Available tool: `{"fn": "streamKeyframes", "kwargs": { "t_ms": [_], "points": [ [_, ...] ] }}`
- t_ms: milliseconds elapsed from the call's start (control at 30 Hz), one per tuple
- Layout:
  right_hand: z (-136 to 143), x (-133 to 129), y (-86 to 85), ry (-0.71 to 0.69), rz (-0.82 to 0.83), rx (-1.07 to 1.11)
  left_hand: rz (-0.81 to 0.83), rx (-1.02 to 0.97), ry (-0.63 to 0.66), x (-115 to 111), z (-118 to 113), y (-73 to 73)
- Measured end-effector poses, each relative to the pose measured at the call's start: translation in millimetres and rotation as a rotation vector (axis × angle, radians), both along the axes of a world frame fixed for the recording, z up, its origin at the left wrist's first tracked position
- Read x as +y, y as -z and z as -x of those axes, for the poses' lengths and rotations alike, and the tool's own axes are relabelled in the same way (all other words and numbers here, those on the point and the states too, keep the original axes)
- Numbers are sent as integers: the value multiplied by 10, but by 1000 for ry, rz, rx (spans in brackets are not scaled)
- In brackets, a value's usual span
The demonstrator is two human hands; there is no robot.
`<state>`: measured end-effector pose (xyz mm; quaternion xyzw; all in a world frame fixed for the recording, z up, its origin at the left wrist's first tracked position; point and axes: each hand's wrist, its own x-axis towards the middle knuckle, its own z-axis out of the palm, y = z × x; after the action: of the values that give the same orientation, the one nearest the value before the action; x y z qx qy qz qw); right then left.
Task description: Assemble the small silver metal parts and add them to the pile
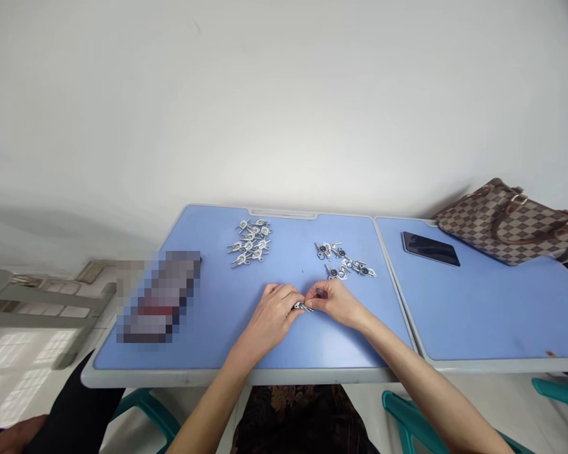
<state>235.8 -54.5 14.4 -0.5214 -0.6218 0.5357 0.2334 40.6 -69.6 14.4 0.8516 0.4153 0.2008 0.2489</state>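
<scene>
Working from afar, I pinch a small metal part (303,306) in my left hand (275,308), over the bench (218,309) toward its front edge. The fingertips of my right hand (334,301) close at the part's other side; I cannot tell whether they grip it or something smaller. Beyond my left hand lies a cluster of silvery pieces (248,238); beyond my right, a looser group (358,264) with black discs (342,253). I judge the step in hand to be fine fingertip fitting; the next move calls for a firm left pinch and an exact right touch.
</scene>
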Motion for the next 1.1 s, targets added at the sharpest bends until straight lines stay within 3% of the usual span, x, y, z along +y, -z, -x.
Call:
{"fn": "streamKeyframes", "kwargs": {
  "t_ms": [300, 1100],
  "points": [
    [36, 12, -71, 9, -15, -96, -15, -10, 4, 5, 6, 25],
    [-13, 53, 24, 24, 76, 37, -1, -14, 0, -3, -6, 2]
  ]
}}
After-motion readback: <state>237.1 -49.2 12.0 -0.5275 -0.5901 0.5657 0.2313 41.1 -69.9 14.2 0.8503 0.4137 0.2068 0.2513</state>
